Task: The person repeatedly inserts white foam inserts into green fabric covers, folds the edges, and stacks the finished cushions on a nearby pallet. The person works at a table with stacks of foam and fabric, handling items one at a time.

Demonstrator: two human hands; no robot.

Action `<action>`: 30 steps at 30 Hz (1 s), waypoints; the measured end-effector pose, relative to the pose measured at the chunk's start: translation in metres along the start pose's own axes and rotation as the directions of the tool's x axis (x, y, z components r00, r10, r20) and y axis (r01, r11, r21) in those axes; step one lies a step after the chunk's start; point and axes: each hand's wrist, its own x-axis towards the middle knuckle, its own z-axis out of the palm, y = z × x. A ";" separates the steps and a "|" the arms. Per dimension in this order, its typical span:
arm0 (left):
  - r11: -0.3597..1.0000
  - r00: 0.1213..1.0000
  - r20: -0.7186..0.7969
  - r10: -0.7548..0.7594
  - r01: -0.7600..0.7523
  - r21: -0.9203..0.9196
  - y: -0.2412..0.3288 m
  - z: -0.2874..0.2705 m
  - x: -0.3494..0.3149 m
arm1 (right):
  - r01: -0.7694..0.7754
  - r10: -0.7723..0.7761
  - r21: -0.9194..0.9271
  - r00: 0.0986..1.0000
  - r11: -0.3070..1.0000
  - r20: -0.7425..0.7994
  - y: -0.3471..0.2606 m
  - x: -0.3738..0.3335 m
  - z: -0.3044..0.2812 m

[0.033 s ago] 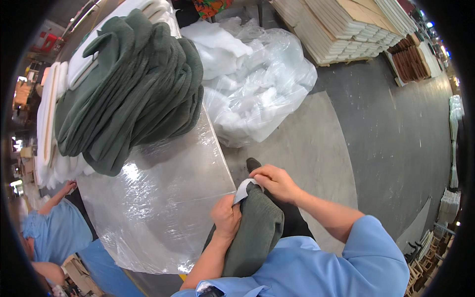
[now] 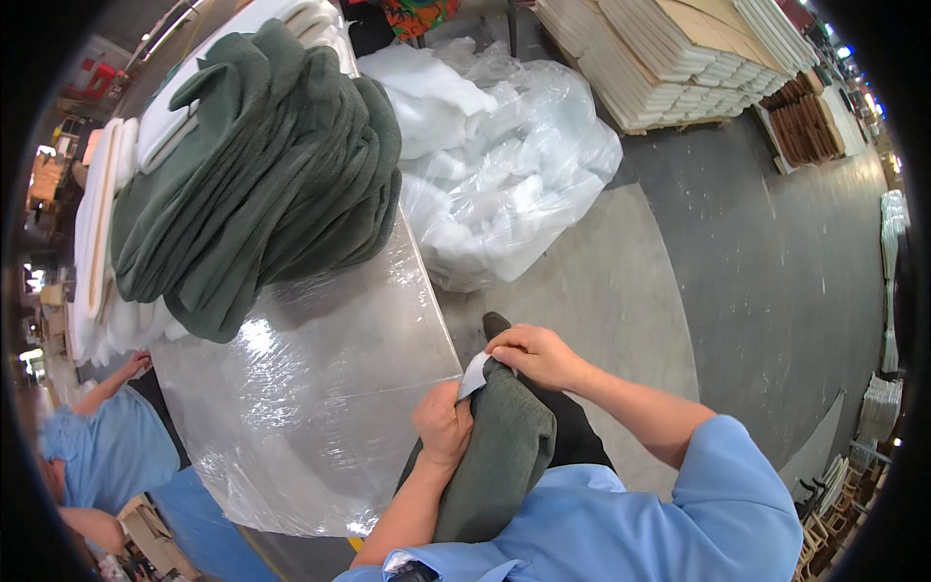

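Observation:
A dark green fabric cover (image 2: 504, 451) hangs in front of my body, its upper edge between my two hands. Along that edge shows a pale white strip (image 2: 474, 374). My left hand (image 2: 443, 424) is closed in a fist on the edge at the lower end of the strip. At its upper end, my right hand (image 2: 533, 355) pinches the edge between thumb and fingers. A big heap of similar green fabric covers (image 2: 272, 184) lies at the far left of a table (image 2: 330, 398) wrapped in clear plastic.
White padding (image 2: 102, 223) lies under and beside the green heap. Beyond the table, a clear plastic bag (image 2: 514, 184) of white fluffy filling rests on the floor. Stacked flat boards (image 2: 669, 58) stand at the back right. Another person in a blue shirt (image 2: 116, 451) is at the left.
My right fingers have shifted slightly left along the edge, and less of the white strip shows. My left hand keeps its hold.

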 end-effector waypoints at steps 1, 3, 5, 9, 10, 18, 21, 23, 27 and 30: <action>0.999 1.000 -0.002 0.027 -0.027 0.020 0.001 -0.001 0.000 | 0.042 -0.023 -0.127 0.989 0.991 0.147 -0.005 0.007 -0.008; 0.996 0.997 -0.006 0.074 -0.074 0.047 0.003 -0.002 0.000 | 0.045 -0.007 -0.150 0.970 0.988 0.244 -0.010 0.015 -0.017; 0.993 0.994 -0.020 0.104 -0.103 0.063 0.003 0.001 0.001 | 0.010 0.047 -0.162 0.937 0.987 0.347 -0.022 0.025 -0.030; 0.986 0.986 -0.056 0.156 -0.152 0.070 0.004 0.007 0.003 | -0.017 0.098 -0.214 0.921 0.977 0.376 -0.032 0.031 -0.033; 0.987 0.988 -0.051 0.149 -0.146 0.067 0.005 0.006 0.003 | 0.091 -0.012 -0.220 0.942 0.971 0.336 -0.027 0.027 -0.029; 0.990 0.990 0.032 0.137 -0.137 0.021 0.015 0.012 0.003 | -0.306 0.182 0.195 0.860 0.932 0.477 0.003 0.012 -0.037; 0.996 0.990 0.108 0.090 -0.086 -0.036 0.023 0.018 0.000 | -0.253 0.121 0.243 0.883 0.936 0.454 0.017 0.000 -0.044; 0.998 0.988 0.150 0.030 -0.020 -0.068 0.025 0.025 0.004 | -0.175 0.085 0.280 0.949 0.944 0.305 0.027 -0.010 -0.036; 0.985 0.986 0.167 -0.028 0.056 -0.162 0.020 0.047 0.018 | -0.331 0.292 0.243 0.939 0.912 0.184 0.035 -0.017 -0.028; 0.962 0.921 0.341 -0.190 0.244 -0.121 0.017 0.058 0.022 | -0.409 0.380 0.318 0.912 0.855 0.152 0.043 -0.014 -0.021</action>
